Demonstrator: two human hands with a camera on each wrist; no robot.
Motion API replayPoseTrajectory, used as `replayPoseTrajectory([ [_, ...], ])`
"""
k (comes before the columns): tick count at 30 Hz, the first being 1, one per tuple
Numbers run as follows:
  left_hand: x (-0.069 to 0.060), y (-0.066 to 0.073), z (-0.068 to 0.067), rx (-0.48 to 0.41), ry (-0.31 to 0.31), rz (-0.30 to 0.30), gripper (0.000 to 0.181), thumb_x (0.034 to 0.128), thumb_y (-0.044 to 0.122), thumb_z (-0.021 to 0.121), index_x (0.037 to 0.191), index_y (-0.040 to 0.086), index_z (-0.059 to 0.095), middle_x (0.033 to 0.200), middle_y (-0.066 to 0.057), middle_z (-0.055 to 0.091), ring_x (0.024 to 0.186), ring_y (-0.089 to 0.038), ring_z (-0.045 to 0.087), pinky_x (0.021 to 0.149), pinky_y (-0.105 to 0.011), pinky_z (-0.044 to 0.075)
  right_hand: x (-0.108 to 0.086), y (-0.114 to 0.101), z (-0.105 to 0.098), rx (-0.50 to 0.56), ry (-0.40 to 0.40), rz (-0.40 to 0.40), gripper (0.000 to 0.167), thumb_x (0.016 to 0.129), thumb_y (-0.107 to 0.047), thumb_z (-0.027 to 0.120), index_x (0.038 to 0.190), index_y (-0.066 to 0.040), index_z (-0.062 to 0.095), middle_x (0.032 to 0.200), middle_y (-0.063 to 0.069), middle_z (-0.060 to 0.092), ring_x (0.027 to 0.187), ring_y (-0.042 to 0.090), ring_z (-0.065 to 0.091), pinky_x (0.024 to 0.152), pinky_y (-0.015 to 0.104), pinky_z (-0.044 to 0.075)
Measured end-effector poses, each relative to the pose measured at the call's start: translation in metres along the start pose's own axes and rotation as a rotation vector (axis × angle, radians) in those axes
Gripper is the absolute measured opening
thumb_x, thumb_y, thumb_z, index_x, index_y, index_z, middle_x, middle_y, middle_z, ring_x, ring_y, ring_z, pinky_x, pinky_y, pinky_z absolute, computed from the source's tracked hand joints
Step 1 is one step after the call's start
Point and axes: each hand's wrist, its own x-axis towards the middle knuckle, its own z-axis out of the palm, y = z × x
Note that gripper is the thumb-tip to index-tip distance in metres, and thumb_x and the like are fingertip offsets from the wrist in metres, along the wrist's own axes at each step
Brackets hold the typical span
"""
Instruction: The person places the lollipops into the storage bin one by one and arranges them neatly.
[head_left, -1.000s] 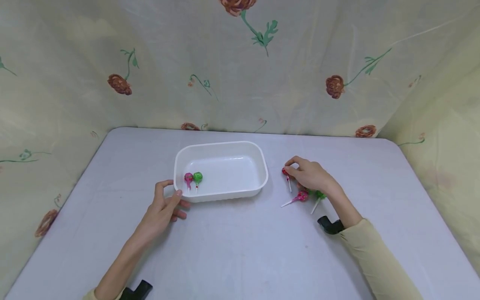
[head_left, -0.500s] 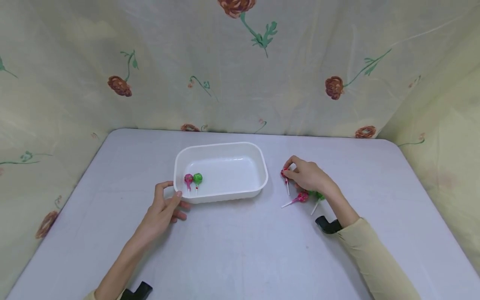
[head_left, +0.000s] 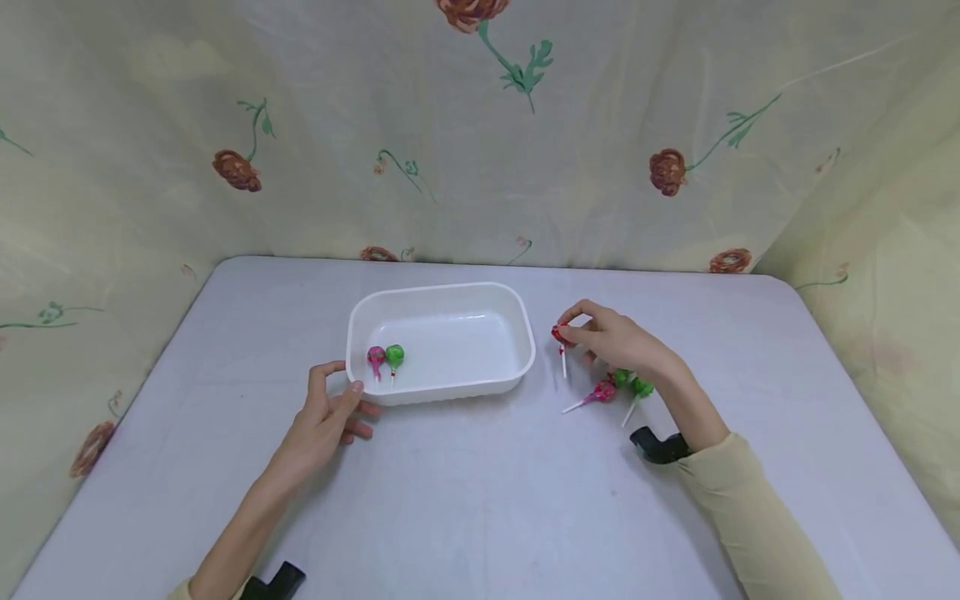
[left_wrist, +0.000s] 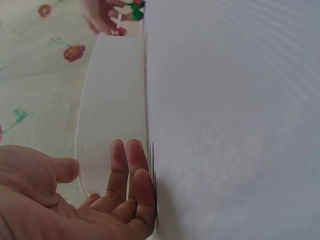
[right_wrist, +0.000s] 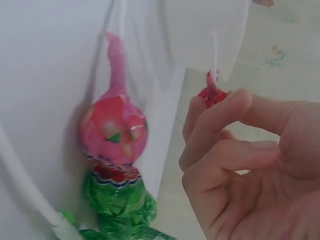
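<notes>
My right hand (head_left: 621, 340) pinches a red lollipop (head_left: 557, 334) by its wrapped head, stick pointing down, right of the white tray (head_left: 442, 389). In the right wrist view the right hand (right_wrist: 240, 160) holds the red lollipop (right_wrist: 212, 95) between thumb and fingers. My left hand (head_left: 322, 421) grips the tray's near left corner, thumb at the rim; the left wrist view shows the left hand (left_wrist: 107, 195) with fingers along the tray's outer wall (left_wrist: 112, 95). In the tray lie a pink lollipop (head_left: 377, 356) and a green one (head_left: 394, 356).
Below the right hand, a pink lollipop (head_left: 603, 391) and green ones (head_left: 642, 387) lie together on the white-covered table (head_left: 480, 500). A floral curtain (head_left: 465, 133) hangs behind the table and at its sides.
The right hand has moved left and away from the other lollipops, carrying the red one toward the tray and uncovering more of the green ones. The left hand has stayed at the tray's corner.
</notes>
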Motion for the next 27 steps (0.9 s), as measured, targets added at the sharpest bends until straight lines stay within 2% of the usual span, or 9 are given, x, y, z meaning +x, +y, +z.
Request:
replayPoseTrajectory([
  [9, 0.0, -0.001, -0.001, -0.003, 0.002, -0.002, 0.056, 0.1178, 0.037, 0.042, 0.162, 0.016, 0.015, 0.127, -0.021, 0.076, 0.094, -0.019, 0.076, 0.086, -0.026, 0.054, -0.004, -0.011, 0.0, 0.029, -0.007, 0.003, 0.04, 0.11, -0.043, 0.06, 0.142, -0.018, 0.057, 0.128, 0.019, 0.066, 0.092, 0.029, 0.062, 0.068, 0.032, 0.049],
  [16, 0.0, -0.001, -0.001, -0.005, 0.002, -0.006, 0.055, 0.1179, 0.037, 0.042, 0.161, 0.016, 0.016, 0.127, -0.021, 0.076, 0.094, -0.018, 0.076, 0.086, -0.026, 0.054, -0.008, -0.026, 0.005, 0.001, 0.017, -0.061, 0.037, 0.11, -0.041, 0.061, 0.14, -0.019, 0.059, 0.129, 0.018, 0.066, 0.092, 0.033, 0.065, 0.067, 0.03, 0.047],
  [27, 0.001, -0.002, -0.001, -0.005, -0.001, 0.004, 0.055, 0.1179, 0.036, 0.042, 0.161, 0.015, 0.015, 0.127, -0.022, 0.075, 0.094, -0.019, 0.076, 0.086, -0.026, 0.054, -0.006, -0.049, 0.016, 0.021, -0.018, -0.157, 0.035, 0.11, -0.043, 0.061, 0.136, -0.021, 0.062, 0.124, 0.013, 0.071, 0.092, 0.037, 0.065, 0.065, 0.029, 0.045],
])
